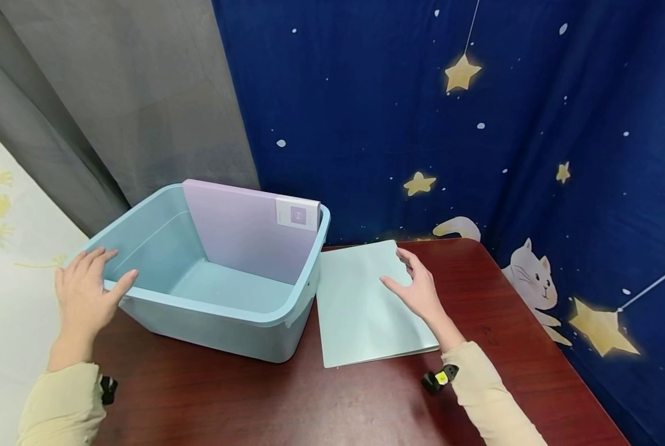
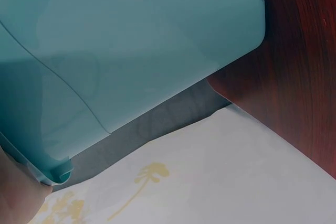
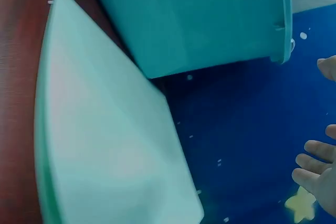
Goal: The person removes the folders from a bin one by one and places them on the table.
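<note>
Now my left hand is resting loosely on the blue tub, a purple folder is standing inside along its far wall, and my right hand, spread and empty, is hovering by a pale green folder lying on the table.

Blue bin on a dark red-brown table, with a flat purple folder standing on edge along its far wall; a white label marks the folder's upper right corner. The left hand rests at the bin's near left corner, thumb spread. To the right, a pale green folder lies flat just beside the bin; the right hand is over its right side, fingers parted. Behind: grey curtain and star-patterned blue curtain.
</note>
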A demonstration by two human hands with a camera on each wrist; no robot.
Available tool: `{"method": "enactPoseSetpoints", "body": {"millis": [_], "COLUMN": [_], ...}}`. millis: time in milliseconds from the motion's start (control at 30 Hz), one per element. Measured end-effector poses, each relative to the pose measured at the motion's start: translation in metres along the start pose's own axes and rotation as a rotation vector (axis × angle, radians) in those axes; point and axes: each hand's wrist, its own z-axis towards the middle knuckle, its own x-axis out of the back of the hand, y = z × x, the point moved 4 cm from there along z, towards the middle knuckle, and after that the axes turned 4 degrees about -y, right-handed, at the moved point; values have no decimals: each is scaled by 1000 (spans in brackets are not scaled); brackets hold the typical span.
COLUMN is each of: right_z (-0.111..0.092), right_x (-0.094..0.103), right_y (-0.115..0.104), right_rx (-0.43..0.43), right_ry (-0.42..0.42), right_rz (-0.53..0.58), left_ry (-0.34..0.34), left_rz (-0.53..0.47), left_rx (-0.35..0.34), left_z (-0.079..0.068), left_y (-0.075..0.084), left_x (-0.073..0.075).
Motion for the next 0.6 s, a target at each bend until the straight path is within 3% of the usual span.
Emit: {"method": "enactPoseSetpoints", "body": {"millis": [233,300,400,600], "right_z": [20,27,41,58], "right_x": [2,0,-5,-11], "right_y": [-44,-50,-41,-63], "right_rx": [71,93,135,173], "right_ry": [-44,-48,-47,-86], "right_rz": [8,4,-6,8], "left_ry": [0,-3,-10,-21], "left_rz": [4,6,10,3], "left_rx": [1,2,5,9], "left_z": [0,0,1,1], "left_y": [-1,-1,-1,-1], "left_x": [1,1,0,0]}}
